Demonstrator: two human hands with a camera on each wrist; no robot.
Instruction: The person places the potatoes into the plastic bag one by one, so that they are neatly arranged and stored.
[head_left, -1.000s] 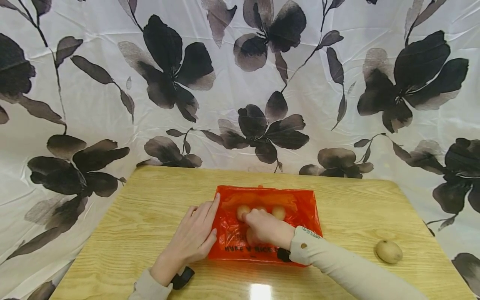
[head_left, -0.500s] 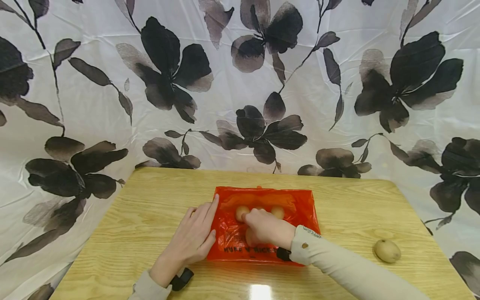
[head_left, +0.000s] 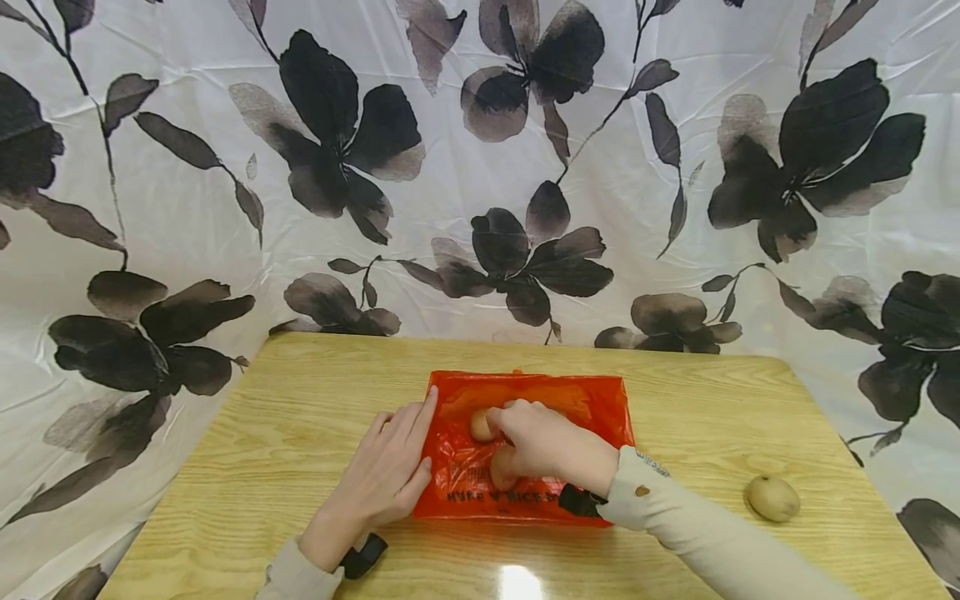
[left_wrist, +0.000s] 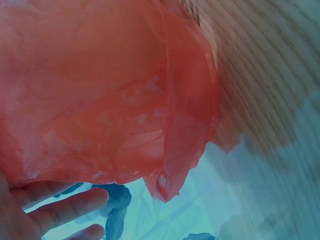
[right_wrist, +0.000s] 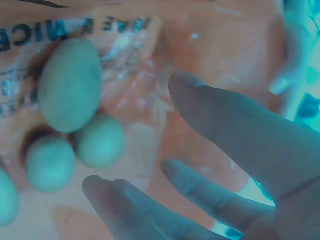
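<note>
On the table lies a red plastic bag [head_left: 453,454] with black lettering, holding several tan, potato-like rounds. One small round [head_left: 480,425] and a bigger oval one [head_left: 502,468] show beside my right hand [head_left: 558,442], which reaches in over the bag and hides the others. In the right wrist view, its fingers and thumb are spread with nothing between them, near a large oval piece [right_wrist: 70,85] and two smaller ones [right_wrist: 100,141]. My left hand [head_left: 386,462] lies along the bag's left edge with fingers extended; the left wrist view shows these fingers [left_wrist: 70,207] beside the red plastic.
A single tan, potato-like item [head_left: 772,498] lies to the right on the wooden table [head_left: 322,383]. Behind the table hangs a white cloth [head_left: 450,183] with dark flowers. Black straps show at both wrists.
My right hand has shifted to the right and lifted slightly, so the round at the right inside the bag is now covered. The left hand has stayed in place.
</note>
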